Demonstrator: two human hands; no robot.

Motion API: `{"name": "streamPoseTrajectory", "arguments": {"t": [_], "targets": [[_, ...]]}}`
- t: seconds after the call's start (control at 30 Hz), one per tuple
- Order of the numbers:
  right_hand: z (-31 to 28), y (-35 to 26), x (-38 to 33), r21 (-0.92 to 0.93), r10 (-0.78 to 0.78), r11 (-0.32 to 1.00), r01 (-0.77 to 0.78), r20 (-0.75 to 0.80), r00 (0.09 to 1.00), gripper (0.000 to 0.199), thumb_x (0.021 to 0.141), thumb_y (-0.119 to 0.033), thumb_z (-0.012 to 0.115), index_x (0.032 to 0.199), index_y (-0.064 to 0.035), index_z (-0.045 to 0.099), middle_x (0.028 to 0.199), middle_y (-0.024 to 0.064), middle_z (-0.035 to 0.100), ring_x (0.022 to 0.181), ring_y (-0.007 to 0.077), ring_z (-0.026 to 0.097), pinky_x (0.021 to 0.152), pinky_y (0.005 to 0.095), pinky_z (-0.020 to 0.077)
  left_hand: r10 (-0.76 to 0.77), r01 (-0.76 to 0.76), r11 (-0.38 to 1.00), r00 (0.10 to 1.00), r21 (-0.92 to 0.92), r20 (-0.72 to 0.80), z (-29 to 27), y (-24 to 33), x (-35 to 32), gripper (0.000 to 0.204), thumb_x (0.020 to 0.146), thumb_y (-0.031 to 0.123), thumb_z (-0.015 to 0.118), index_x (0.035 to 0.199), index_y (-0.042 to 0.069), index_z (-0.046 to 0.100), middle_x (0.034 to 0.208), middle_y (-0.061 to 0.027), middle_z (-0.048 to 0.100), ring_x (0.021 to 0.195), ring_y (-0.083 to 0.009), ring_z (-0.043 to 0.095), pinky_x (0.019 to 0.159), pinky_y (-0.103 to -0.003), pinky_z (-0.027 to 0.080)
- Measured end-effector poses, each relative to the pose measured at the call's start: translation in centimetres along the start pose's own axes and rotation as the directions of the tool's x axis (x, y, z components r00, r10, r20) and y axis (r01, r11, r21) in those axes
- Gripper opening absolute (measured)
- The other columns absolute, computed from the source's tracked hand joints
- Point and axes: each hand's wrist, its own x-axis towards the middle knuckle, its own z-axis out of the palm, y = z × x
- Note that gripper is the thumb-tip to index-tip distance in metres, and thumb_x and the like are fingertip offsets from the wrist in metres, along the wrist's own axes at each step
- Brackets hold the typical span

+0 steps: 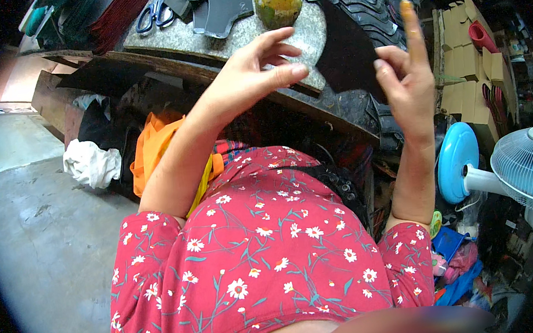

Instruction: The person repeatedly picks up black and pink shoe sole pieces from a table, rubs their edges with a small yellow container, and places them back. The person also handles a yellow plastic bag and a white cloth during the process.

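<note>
My left hand (255, 72) hovers at the near edge of the pale work slab (211, 43), fingers loosely bent and the thumb apart, with nothing in it. To its right, my right hand (408, 81) pinches the right edge of a dark, flat cut piece (346, 48) between thumb and bent fingers. Its index finger points up, the tip coated with something yellow-orange. A yellow-smeared jar (278, 0) stands on the slab beyond my left hand. Next to the jar lies a grey-black cut piece (222, 8), and blue-handled scissors (154, 14) rest farther left.
Overlapping dark cut pieces (363, 6) cover the bench at the back right. Cardboard boxes (459, 54) and a white-and-blue fan (519, 157) stand to the right. Orange cloth (154, 148) and a white bundle (92, 164) are below the bench at left.
</note>
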Motion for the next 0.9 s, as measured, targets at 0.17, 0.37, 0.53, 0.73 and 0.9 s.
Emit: {"name": "streamPoseTrajectory", "arguments": {"t": [0.17,0.37,0.53,0.73,0.9], "targets": [[2.3,0.1,-0.7,0.104,-0.142,0.987,0.126,0.161,0.977,0.078,0.09,0.007,0.058,0.157,-0.0121,0.024,0.099,0.0025,0.065,0.082,0.0057,0.058,0.077,0.0197,0.0487,-0.074,0.075,0.997,0.989,-0.001,0.131,0.8,0.4,1.4,0.032,0.09,0.03,0.071,0.083,-0.001,0.067,0.067,-0.0019,0.063,0.054,-0.0107,0.059,0.051,-0.025,0.05],[1.2,3.5,-0.9,0.144,0.211,0.963,-0.226,0.117,0.971,0.074,0.09,0.002,0.064,0.155,-0.0135,0.031,0.083,0.0019,0.064,0.07,0.0087,0.058,0.069,0.023,0.0515,-0.042,0.026,0.994,0.986,-0.102,-0.162,-0.1,0.2,0.5,0.029,0.091,0.026,0.069,0.087,-0.003,0.068,0.073,-0.0051,0.067,0.06,-0.0119,0.064,0.051,-0.024,0.053],[1.0,4.1,-2.0,0.36,0.03,0.928,-0.093,0.177,0.984,0.043,0.093,0.003,0.055,0.134,-0.0089,0.062,0.103,0.0052,0.061,0.088,0.0096,0.059,0.075,0.0239,0.0534,-0.056,0.032,0.995,0.966,-0.099,-0.251,-0.8,-0.6,0.3,0.039,0.087,0.029,0.074,0.062,0.0,0.065,0.054,-0.0054,0.06,0.043,-0.0124,0.055,0.044,-0.027,0.046],[1.4,4.1,-2.0,0.294,0.004,0.953,-0.073,0.231,0.973,0.04,0.096,0.001,0.054,0.135,-0.0031,0.059,0.11,0.0051,0.06,0.084,0.0075,0.055,0.075,0.0215,0.0496,-0.046,0.005,0.986,0.967,-0.164,-0.252,-0.7,-0.5,0.2,0.039,0.086,0.027,0.076,0.06,-0.001,0.064,0.053,-0.0074,0.059,0.043,-0.0147,0.057,0.043,-0.028,0.048],[1.7,4.3,-2.2,0.307,0.0,0.95,-0.065,0.208,0.978,0.041,0.092,0.001,0.057,0.132,-0.0087,0.063,0.104,0.0051,0.063,0.087,0.0092,0.059,0.072,0.023,0.0518,-0.071,0.011,0.974,0.962,-0.226,-0.262,-0.4,-0.2,0.2,0.039,0.087,0.025,0.075,0.058,0.001,0.061,0.053,-0.0075,0.059,0.043,-0.0152,0.058,0.043,-0.029,0.049]]}}
